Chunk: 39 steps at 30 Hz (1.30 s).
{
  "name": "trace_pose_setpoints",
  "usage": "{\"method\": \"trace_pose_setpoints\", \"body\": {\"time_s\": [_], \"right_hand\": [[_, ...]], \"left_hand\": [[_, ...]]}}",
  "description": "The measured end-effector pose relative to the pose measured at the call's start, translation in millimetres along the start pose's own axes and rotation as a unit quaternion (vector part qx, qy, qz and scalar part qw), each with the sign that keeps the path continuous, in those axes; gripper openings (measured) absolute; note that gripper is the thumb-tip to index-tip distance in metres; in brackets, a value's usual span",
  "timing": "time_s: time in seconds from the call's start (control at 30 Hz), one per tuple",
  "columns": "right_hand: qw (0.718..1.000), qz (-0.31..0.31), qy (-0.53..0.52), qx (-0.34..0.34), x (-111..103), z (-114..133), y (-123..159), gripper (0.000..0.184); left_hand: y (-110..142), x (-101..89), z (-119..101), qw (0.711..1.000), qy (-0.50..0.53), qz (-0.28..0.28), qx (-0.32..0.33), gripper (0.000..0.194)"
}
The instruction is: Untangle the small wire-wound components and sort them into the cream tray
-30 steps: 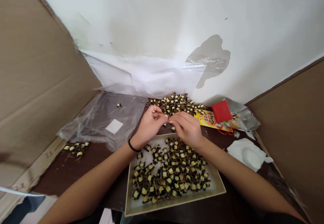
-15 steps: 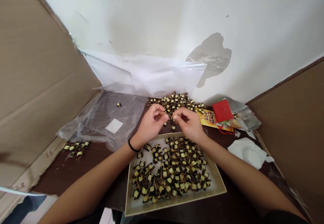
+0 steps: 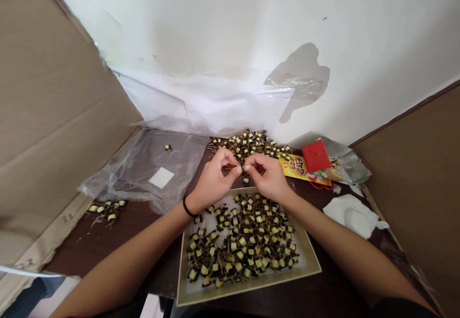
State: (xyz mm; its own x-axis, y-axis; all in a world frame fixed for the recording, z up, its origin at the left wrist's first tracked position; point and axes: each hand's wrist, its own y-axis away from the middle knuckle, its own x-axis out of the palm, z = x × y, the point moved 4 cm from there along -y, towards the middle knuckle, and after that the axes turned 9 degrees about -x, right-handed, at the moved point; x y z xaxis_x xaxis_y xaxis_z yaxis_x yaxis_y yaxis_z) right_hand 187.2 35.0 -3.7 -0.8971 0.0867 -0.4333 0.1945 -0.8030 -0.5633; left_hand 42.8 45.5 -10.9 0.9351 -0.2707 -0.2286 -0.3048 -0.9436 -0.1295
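Note:
My left hand [image 3: 215, 176] and my right hand [image 3: 269, 176] meet above the far edge of a shallow cardboard tray [image 3: 251, 293]. Both are closed in a pinch, thumb against forefinger, almost touching. Between the fingertips is a small coil with thin copper-coloured leads, mostly covered by the fingers. My left hand appears to pinch the leads, my right the body. In the tray lie many small coils [image 3: 247, 248], each a black bobbin with pale yellow tape and thin wires. Behind my hands a pile of similar coils [image 3: 251, 141] rests against the wall.
Left lie a clear plastic bag [image 3: 136, 164] with a white square [image 3: 161, 177] and one coil [image 3: 167, 147], and a small coil cluster [image 3: 108, 210]. Right are a yellow snack packet [image 3: 296, 167], red envelope [image 3: 316, 155], red-handled scissors [image 3: 319, 186] and crumpled white tissue [image 3: 352, 215]. Cardboard walls [image 3: 53, 93] flank the table.
My left hand's fingertips have come slightly closer to my right hand's. The view has shifted very slightly; the tray and piles look the same.

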Motion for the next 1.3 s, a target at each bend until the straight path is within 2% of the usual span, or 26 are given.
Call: {"method": "trace_pose_setpoints", "body": {"time_s": [0.33,0.57,0.9,1.17,1.3], "right_hand": [[0.995,-0.033,0.073,-0.054,-1.5,8.2,2.7,0.017],[0.989,-0.069,0.089,-0.092,-4.2,8.1,2.5,0.018],[0.957,-0.073,0.168,-0.227,-2.9,18.2,7.5,0.016],[0.954,-0.079,0.179,-0.229,-2.4,18.7,7.5,0.016],[0.928,-0.072,0.257,-0.261,-0.5,23.8,9.5,0.013]], "left_hand": [[1.3,-0.6,-1.8,0.999,-0.036,-0.012,0.024,0.02],[-1.0,0.8,0.1,0.999,0.011,-0.016,-0.046,0.025],[-2.3,2.3,2.6,0.997,0.024,-0.019,-0.074,0.026],[-2.4,2.7,0.7,0.995,0.049,-0.013,-0.081,0.028],[-2.8,2.9,2.5,0.994,0.056,-0.018,-0.09,0.028]]}}
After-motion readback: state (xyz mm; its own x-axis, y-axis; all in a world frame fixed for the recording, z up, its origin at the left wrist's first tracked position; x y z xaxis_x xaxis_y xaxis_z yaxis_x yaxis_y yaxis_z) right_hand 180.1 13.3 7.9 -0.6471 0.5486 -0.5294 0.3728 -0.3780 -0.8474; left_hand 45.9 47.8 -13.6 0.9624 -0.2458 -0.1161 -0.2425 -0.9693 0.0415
